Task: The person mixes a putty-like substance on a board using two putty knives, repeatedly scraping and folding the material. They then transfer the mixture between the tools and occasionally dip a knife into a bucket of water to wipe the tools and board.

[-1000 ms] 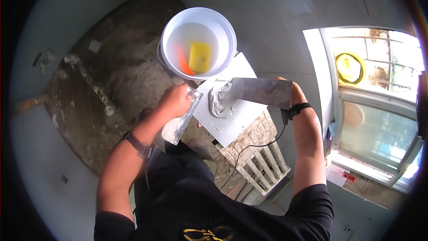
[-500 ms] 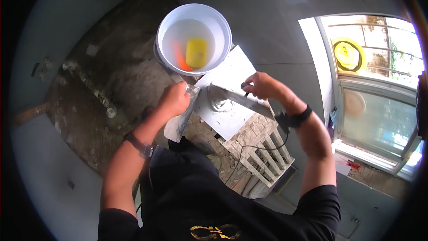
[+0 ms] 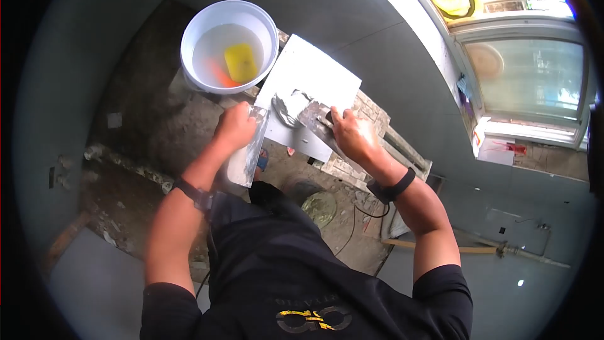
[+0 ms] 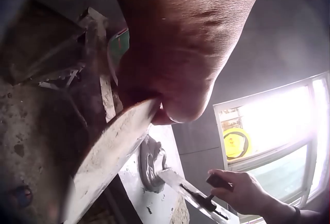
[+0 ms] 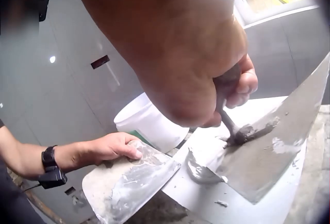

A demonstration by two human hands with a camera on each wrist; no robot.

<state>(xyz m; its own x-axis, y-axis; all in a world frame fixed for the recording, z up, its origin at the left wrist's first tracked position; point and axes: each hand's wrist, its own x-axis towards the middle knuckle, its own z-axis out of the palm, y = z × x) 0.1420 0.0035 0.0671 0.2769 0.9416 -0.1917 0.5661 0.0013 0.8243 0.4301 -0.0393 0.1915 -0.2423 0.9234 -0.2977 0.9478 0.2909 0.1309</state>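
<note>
In the head view the left hand grips a smeared flat scraper beside the left edge of a white board. A metal trowel is held by its dark handle in the right hand; the head view shows this hand over the board's right part. The trowel's end meets a mound of grey-white paste on the board. In the left wrist view the scraper hangs under the left hand, with the trowel beyond it.
A white bucket of cloudy water stands behind the board's left end, with a yellow block and an orange thing in it. A stained wooden stand bears the board. At the right is a window; cables hang near the right wrist.
The right hand has swung left and inward, turning the trowel from flat over the board to a tilt at the paste. The head view has turned, and the left hand still holds its scraper.
</note>
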